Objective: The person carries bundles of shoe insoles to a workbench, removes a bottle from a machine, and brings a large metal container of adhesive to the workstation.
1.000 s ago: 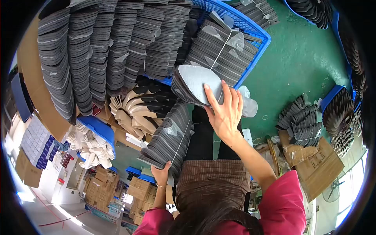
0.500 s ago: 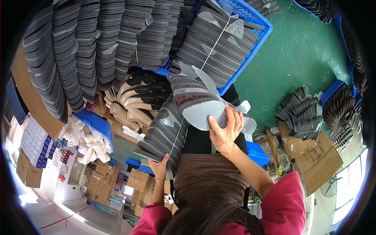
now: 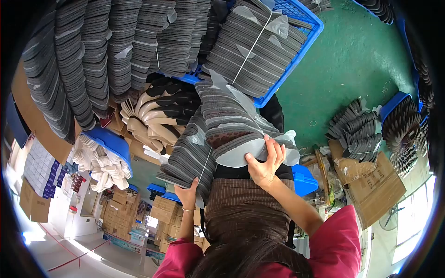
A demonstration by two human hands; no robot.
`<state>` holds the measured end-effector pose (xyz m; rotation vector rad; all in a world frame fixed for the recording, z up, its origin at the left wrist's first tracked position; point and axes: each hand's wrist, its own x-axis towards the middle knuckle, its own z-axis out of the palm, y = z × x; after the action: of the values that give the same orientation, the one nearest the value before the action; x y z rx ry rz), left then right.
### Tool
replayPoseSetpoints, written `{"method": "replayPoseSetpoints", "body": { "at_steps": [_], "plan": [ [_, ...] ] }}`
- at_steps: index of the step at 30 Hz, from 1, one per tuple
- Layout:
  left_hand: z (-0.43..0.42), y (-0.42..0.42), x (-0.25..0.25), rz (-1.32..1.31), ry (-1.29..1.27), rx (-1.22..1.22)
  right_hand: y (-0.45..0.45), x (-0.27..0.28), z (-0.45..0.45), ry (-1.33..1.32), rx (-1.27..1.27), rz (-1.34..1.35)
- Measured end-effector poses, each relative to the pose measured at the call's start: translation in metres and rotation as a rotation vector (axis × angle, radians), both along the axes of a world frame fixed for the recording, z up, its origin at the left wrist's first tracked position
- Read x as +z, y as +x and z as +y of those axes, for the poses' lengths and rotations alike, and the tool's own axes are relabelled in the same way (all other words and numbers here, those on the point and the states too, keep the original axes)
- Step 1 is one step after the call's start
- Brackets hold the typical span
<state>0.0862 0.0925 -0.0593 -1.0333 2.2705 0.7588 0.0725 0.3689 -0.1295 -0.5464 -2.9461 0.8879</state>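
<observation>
My right hand (image 3: 265,166) grips the near end of a bundle of grey insole-shaped sheets (image 3: 232,109), with the thumb on the pale end sheet. This bundle lies fanned out over my lap, and a thin string and clear film show on it. Directly left of it is a second tied grey bundle (image 3: 185,155). My left hand (image 3: 187,194) holds that one at its lower end, its fingers partly hidden beneath. Beyond both bundles, a blue crate (image 3: 296,65) holds another tied grey stack (image 3: 255,51).
Tall rows of grey sheets (image 3: 97,55) fill the upper left. Beige and black curved pieces (image 3: 155,116) lie below them, near a blue bin (image 3: 111,144) of white pieces. At right are more grey bundles (image 3: 354,132), flattened cardboard (image 3: 375,180) and a fan (image 3: 392,216).
The right-hand bundle has come down toward my lap and spread out beside the other bundle. My right hand has moved down with its end. My left hand keeps its hold, shifting slightly left.
</observation>
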Motion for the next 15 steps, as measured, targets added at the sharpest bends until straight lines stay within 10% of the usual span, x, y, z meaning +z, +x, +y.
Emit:
{"method": "replayPoseSetpoints", "body": {
  "at_steps": [15],
  "plan": [
    [0.002, 0.007, -0.005, 0.074, 0.000, -0.068, 0.018, -0.002, -0.009, -0.013, -0.016, 0.008]
  ]
}}
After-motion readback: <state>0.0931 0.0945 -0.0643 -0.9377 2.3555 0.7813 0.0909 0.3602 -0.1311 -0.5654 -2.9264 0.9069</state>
